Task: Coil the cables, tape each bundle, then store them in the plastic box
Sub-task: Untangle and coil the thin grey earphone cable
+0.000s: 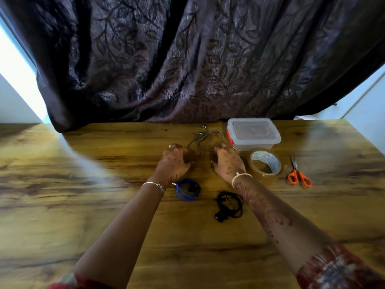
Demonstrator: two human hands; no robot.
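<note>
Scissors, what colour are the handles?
Orange. The scissors lie right of the tape, and the head view shows them best.

A wooden table [83, 184] with a glossy, dark-streaked grain fills the lower half of the view. A dark curtain [187, 59] embossed with a leaf pattern hangs in deep folds behind it, the hem meeting the table's far edge. Pale wall [12, 105] shows on either side of the curtain, and bright daylight [14, 59] enters in a strip along the curtain's left edge.
</note>
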